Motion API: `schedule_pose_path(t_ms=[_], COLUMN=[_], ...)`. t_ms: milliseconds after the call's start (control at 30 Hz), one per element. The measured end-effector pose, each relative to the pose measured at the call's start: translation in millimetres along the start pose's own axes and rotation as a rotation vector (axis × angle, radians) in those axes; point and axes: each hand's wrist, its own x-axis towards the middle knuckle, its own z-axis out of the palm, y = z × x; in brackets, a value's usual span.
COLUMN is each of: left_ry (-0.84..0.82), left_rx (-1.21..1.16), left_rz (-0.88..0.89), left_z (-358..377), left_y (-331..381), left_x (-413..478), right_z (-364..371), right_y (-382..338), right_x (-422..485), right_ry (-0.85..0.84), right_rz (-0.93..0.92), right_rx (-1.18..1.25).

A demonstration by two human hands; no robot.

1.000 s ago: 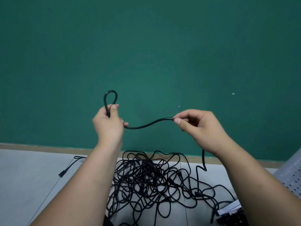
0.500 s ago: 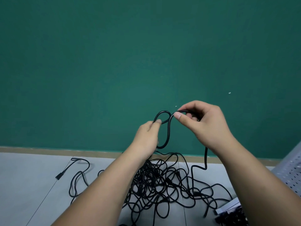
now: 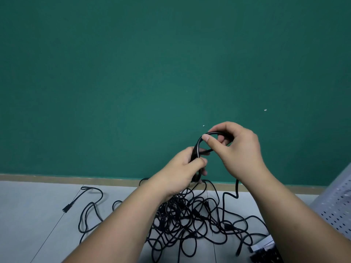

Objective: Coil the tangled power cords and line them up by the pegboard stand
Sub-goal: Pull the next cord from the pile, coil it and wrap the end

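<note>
Gripping black cord [image 3: 197, 147] loops in my left hand [image 3: 185, 168]; right hand [image 3: 237, 149] pinches same cord's top bend, above tangled pile [image 3: 190, 215].

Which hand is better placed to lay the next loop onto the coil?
Right. The right hand pinches the cord where it trails to the pile; the left hand grips the gathered loops.

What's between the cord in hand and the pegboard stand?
No solid obstacle visible. But the held cord trails below the right hand into the tangled pile on the floor, left of the pegboard stand; that tether may drag.
</note>
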Motion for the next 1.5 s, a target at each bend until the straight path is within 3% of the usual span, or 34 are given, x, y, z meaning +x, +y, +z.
schedule_pose_path(t_ms=[200,400,600,767,1067,1167,1367,1500], left_ry=[0.082,0.166,0.089,0.097,-0.031,-0.012,0.075,0.014], left_rx=[-0.044,-0.113,-0.145,-0.121,-0.220,-0.206,-0.281,-0.364], left_rz=[0.019,0.060,0.105,0.042,-0.026,-0.003,0.045,0.024], left_z=[1.3,-1.0,7.1,8.1,6.4,5.1,12.8,14.8], left_y=[-2.3,-3.1,2.7,-0.6,8.2,9.6,12.9,13.8], left_x=[0.6,1.7,-0.1,1.8,-7.3,-8.2,-9.9,-13.0], right_z=[5.7,9.8,3.5,-0.1,-2.6,-4.3,-6.3,-7.4], right_y=[3.0,7.2,-1.1,-3.1,4.7,5.9,-2.7,-2.3], right_x=[0.3,1.4,2.1,3.3,10.1,12.4,10.6,12.0], right_ry=[-0.015,-0.073,-0.034,-0.109,-0.133,-0.161,-0.083,0.030], right_rz=[-0.053,-0.012,0.005,0.020,0.053,0.118,0.221,0.247], right_rx=[-0.109,-0.051,0.051,0.168,0.101,0.228,0.476,0.495])
